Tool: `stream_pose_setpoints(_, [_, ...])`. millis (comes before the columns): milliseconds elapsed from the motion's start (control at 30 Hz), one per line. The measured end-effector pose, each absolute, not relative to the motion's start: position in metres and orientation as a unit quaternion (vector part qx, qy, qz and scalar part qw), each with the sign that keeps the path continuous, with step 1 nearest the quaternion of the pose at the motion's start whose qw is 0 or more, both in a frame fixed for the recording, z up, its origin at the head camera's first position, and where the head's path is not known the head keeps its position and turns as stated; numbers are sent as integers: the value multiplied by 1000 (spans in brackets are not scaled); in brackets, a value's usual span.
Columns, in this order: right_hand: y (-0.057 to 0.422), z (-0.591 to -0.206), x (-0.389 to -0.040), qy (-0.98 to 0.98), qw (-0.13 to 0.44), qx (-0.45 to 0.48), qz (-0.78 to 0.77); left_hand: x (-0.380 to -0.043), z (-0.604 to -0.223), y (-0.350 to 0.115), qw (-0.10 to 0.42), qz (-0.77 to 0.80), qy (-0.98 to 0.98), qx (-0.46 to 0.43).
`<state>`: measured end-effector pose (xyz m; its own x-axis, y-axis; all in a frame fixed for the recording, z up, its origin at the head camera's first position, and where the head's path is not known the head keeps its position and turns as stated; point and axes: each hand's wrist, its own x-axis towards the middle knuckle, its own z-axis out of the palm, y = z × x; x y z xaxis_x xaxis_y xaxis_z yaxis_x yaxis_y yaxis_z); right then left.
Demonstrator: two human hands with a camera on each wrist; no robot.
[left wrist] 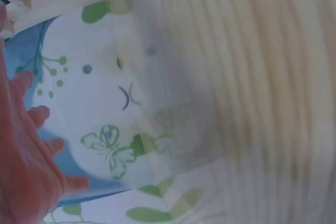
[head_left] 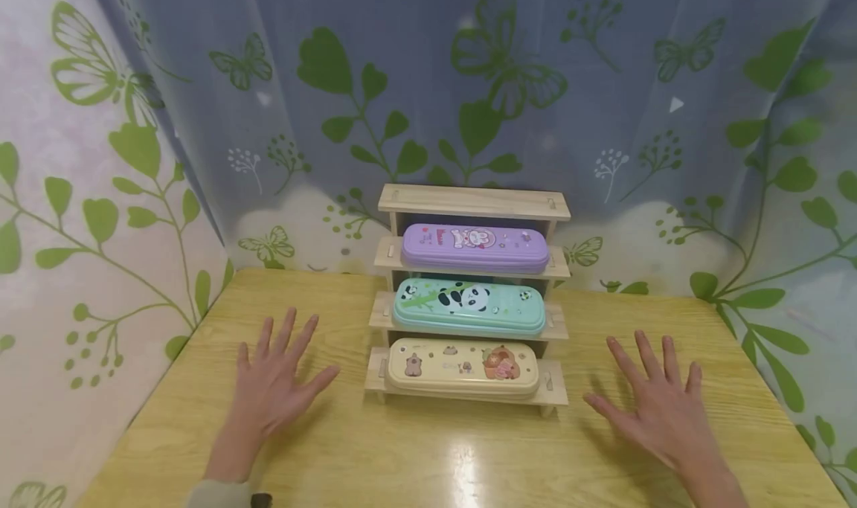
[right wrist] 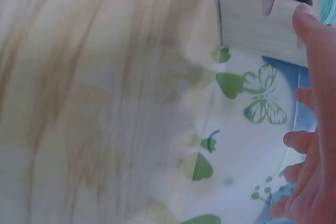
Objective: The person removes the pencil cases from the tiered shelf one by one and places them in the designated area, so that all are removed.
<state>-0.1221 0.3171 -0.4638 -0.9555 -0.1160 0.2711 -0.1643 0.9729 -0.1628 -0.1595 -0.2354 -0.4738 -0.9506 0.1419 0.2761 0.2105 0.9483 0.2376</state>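
Note:
A stepped wooden rack [head_left: 474, 203] stands at the middle of the table. Three pencil cases lie on its steps: a purple one [head_left: 428, 251] with a rabbit on the upper step, a mint green one [head_left: 418, 311] with pandas below it, and a cream one [head_left: 435, 367] with small animals on the lowest. To the left of the rack, my left hand [head_left: 271, 385] has its fingers spread and holds nothing. My right hand [head_left: 669, 411] is spread likewise on the right side, apart from the rack. Both wrist views show extended fingers, partly cut off by the frame.
The wood-grain table [head_left: 321, 456] carries the rack. Behind it hangs a blue and white curtain [head_left: 415, 69] with green leaves and butterflies. Similar patterned cloth [head_left: 80, 285] borders the table's left edge, and more [head_left: 817, 285] its right edge.

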Motion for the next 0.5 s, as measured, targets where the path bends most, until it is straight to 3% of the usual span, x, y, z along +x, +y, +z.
stream_pose_setpoints(267, [296, -462, -125, -963, 166, 123, 171, -165, -471, -216, 153, -310, -930, -123])
stream_pose_setpoints(500, [273, -474, -120, -928, 228, 162, 247, -170, -465, -195, 133, -424, -887, -126])
